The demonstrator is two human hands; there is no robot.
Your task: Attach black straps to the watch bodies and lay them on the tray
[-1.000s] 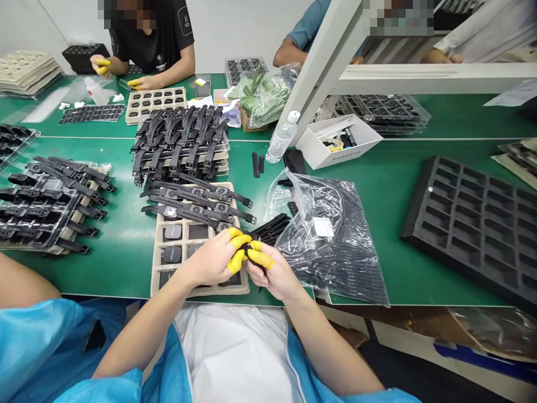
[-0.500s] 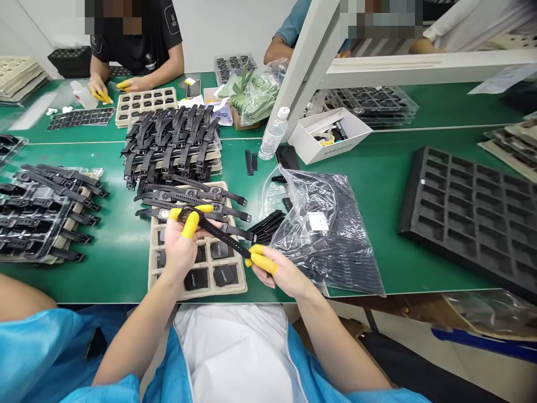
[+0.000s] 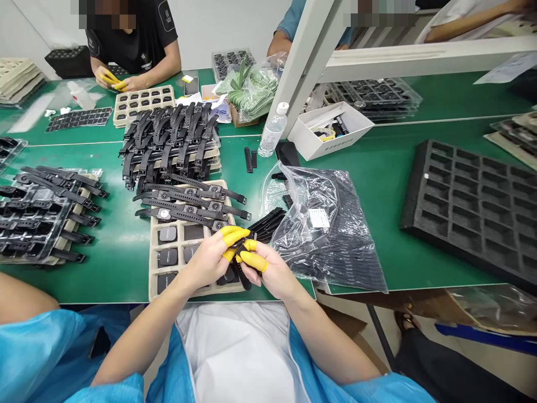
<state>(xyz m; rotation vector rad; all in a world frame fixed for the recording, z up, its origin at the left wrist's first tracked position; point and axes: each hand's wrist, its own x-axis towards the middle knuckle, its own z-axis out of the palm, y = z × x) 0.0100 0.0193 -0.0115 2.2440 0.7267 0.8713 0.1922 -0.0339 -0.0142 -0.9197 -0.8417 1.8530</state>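
Observation:
My left hand (image 3: 212, 254) and my right hand (image 3: 266, 266), both with yellow finger cots, meet over the right side of a beige tray (image 3: 151, 268). Between their fingertips they pinch a black smartwatch (image 3: 244, 280); its strap hangs below the fingers, and most of its body is covered. In the tray's open compartments lie dark square watch bodies (image 3: 168, 256). Across its back rows stretch several watches with straps (image 3: 191, 208), faces down. Just behind my right hand is a pile of loose black straps (image 3: 268, 223).
A clear bag of straps (image 3: 335, 235) lies to the right, near a black foam tray (image 3: 470, 196). Stacked watch trays (image 3: 168, 140) and a left-hand stack (image 3: 42, 218) flank the work. A bottle (image 3: 273, 131) and white box (image 3: 329, 131) stand behind. A co-worker (image 3: 134, 50) sits opposite.
My left hand has moved right and slightly down, bringing the watch to my right hand. The two hands were apart with the strap stretched between them; now their fingertips meet.

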